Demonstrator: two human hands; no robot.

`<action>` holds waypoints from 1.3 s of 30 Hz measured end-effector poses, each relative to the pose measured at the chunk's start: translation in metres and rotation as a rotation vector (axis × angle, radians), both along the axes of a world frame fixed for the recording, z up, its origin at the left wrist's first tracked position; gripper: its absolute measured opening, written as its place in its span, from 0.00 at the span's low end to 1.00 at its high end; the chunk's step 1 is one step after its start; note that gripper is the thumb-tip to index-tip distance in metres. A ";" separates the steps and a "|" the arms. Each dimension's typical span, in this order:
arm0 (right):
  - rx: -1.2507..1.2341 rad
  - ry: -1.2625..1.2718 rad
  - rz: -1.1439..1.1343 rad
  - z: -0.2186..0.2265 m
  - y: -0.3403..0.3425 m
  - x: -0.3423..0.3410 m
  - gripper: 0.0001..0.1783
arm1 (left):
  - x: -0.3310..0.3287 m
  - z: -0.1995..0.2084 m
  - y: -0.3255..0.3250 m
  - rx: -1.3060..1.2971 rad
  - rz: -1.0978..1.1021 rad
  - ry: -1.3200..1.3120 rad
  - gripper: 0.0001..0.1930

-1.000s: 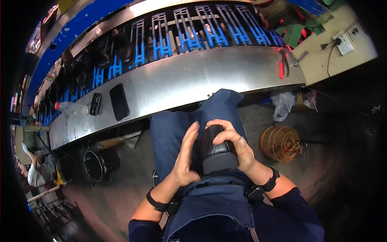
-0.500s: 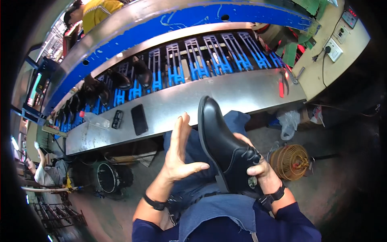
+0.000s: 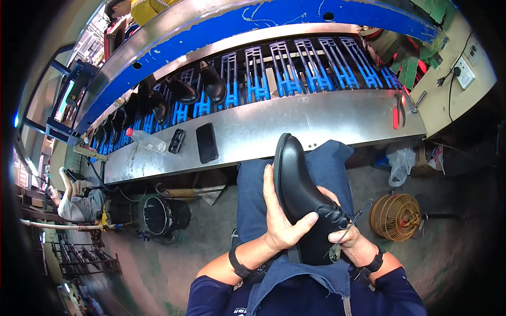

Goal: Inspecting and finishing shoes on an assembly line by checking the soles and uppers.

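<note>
A black leather lace-up shoe is held over my lap, toe pointing away from me and sole turned to the left. My left hand closes on its left side, with the fingers along the sole edge and the thumb lying across the upper. At the ankle opening my right hand grips the shoe, its thumb just below the tied laces. A lace end sticks out to the right. Below that thumb, a small pale greenish piece shows against the shoe. The heel end is partly hidden by my left wrist.
Ahead runs a steel ledge bearing a phone, a clear bottle and a red-handled tool. Behind it, black shoes sit on a blue-slatted conveyor. A black bucket and a round wire basket stand on the floor.
My left hand, held apart from the shoe before, now lies against it with the thumb on the upper. The right hand keeps its hold. The whole view has shifted somewhat.
</note>
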State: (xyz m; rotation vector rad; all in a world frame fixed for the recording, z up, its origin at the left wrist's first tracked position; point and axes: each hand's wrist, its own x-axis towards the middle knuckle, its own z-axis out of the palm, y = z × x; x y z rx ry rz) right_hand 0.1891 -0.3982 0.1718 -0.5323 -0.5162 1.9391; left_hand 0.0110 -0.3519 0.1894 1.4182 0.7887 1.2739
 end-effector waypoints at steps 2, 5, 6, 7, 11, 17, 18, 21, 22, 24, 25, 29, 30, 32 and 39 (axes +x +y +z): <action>0.032 -0.070 0.013 0.003 0.004 0.003 0.66 | 0.000 -0.003 0.005 0.068 -0.003 -0.049 0.62; 0.207 -0.400 0.033 0.013 0.021 0.010 0.61 | -0.012 -0.009 0.020 -0.126 -0.023 -0.151 0.61; 0.315 -0.465 -0.036 0.016 0.029 0.009 0.60 | -0.017 -0.012 0.029 -0.262 -0.089 -0.249 0.62; 0.423 -0.505 -0.124 0.018 0.040 0.006 0.59 | -0.024 -0.013 0.028 -0.486 -0.148 -0.497 0.51; 0.144 -0.531 -0.134 0.024 0.059 -0.020 0.52 | -0.040 -0.021 0.021 -0.782 -0.168 -0.614 0.38; 0.381 -0.902 -0.353 0.006 0.042 -0.049 0.34 | -0.028 -0.017 0.011 -0.477 -0.017 -0.362 0.35; 0.388 -0.884 -0.370 0.002 0.042 -0.047 0.34 | -0.026 -0.015 0.014 -0.448 -0.037 -0.368 0.36; 0.264 -0.692 -0.280 -0.003 0.057 -0.029 0.38 | -0.016 -0.016 0.017 -0.333 0.037 -0.167 0.38; 0.323 -0.528 -0.214 -0.002 0.063 -0.017 0.43 | -0.010 -0.020 0.016 -0.324 0.040 -0.155 0.40; 0.500 -0.583 -0.133 -0.002 0.083 0.010 0.47 | -0.001 -0.032 0.013 -0.308 0.003 -0.058 0.44; 0.572 -0.655 -0.110 -0.004 0.091 0.023 0.48 | 0.004 -0.038 0.010 -0.287 -0.034 -0.027 0.45; 0.599 -0.877 -0.081 -0.022 0.115 0.032 0.45 | 0.010 -0.064 0.021 -0.424 -0.095 0.106 0.47; 0.578 -0.863 -0.093 -0.028 0.116 0.031 0.46 | 0.008 -0.069 0.029 -0.393 -0.142 0.110 0.49; 0.545 -0.818 -0.093 -0.042 0.122 0.026 0.48 | 0.004 -0.075 0.052 -0.230 -0.157 0.114 0.55; 0.535 -0.808 -0.171 -0.080 0.138 0.024 0.45 | 0.011 -0.095 0.104 -0.186 -0.196 0.230 0.47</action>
